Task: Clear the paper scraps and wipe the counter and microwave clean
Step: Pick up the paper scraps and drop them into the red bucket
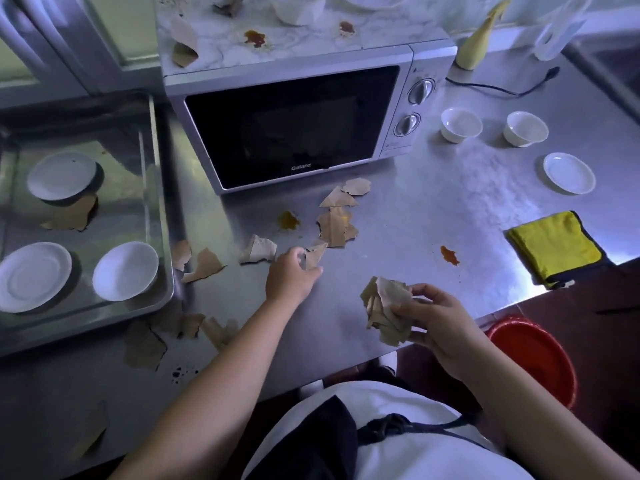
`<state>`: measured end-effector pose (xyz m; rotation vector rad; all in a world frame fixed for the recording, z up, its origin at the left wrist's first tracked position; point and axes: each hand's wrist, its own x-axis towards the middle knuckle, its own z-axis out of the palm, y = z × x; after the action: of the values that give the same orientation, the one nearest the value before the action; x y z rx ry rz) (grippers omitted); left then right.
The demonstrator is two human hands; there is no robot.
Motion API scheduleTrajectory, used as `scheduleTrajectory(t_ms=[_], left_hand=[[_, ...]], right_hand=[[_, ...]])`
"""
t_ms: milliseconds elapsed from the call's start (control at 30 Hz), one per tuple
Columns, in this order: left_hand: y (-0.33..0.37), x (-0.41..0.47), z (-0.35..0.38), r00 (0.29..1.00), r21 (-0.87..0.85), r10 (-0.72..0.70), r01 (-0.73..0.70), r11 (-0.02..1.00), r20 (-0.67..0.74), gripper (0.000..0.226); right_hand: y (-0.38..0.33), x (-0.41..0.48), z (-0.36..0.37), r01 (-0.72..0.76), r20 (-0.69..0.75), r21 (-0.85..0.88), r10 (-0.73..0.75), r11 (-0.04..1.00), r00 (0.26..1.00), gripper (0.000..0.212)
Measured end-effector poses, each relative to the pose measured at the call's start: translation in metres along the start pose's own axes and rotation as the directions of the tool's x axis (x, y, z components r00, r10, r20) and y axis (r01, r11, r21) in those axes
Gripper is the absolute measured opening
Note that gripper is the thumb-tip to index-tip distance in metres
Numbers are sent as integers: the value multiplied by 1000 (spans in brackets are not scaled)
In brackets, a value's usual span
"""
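Brown paper scraps lie scattered on the steel counter (pixel 433 209) in front of the silver microwave (pixel 294 126). My left hand (pixel 291 275) pinches one scrap (pixel 314 254) at the middle of the counter. My right hand (pixel 440 323) grips a crumpled bundle of scraps (pixel 384 306) near the front edge. More scraps (pixel 334 223) sit beside an orange stain (pixel 288 220), and others (pixel 204 263) lie to the left. A second stain (pixel 449 255) is to the right. The microwave top carries scraps (pixel 185 43) and brown stains (pixel 255 38). A folded yellow cloth (pixel 557 247) rests at the right edge.
A steel tray (pixel 162 216) at the left holds white saucers and a scrap. Two white cups (pixel 461 124) and a saucer (pixel 569 173) stand on the right of the counter. A red bucket (pixel 535 355) sits on the floor below the counter edge. A black cord (pixel 502 88) runs behind.
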<state>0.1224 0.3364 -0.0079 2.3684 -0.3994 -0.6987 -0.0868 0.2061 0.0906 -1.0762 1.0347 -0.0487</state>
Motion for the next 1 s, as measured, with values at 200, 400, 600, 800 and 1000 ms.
scheduleTrajectory(t_ms=[200,400,600,800,1000], left_hand=[[10,30,29,984,166,-5,35,986,-177,39],[18,-4,14,968,-108,100,-128,986,-228,11],[61,-69,-5,878,-123,451,-471,874,-157,27],[110,-105,4,717,15,651,-669,743,-249,17],[128,-125,33,728,67,587,-606,792,-355,21]], right_hand=[[-4,-6,-22,14,-48,45,-12,999,999,24],[-11,5,-41,19,-68,94,-12,995,998,23],[-25,28,-59,10,16,-12,-10,1000,1000,18],[-56,47,-73,6,329,-152,45,988,943,18],[-72,62,-86,-162,596,-70,171,984,785,38]])
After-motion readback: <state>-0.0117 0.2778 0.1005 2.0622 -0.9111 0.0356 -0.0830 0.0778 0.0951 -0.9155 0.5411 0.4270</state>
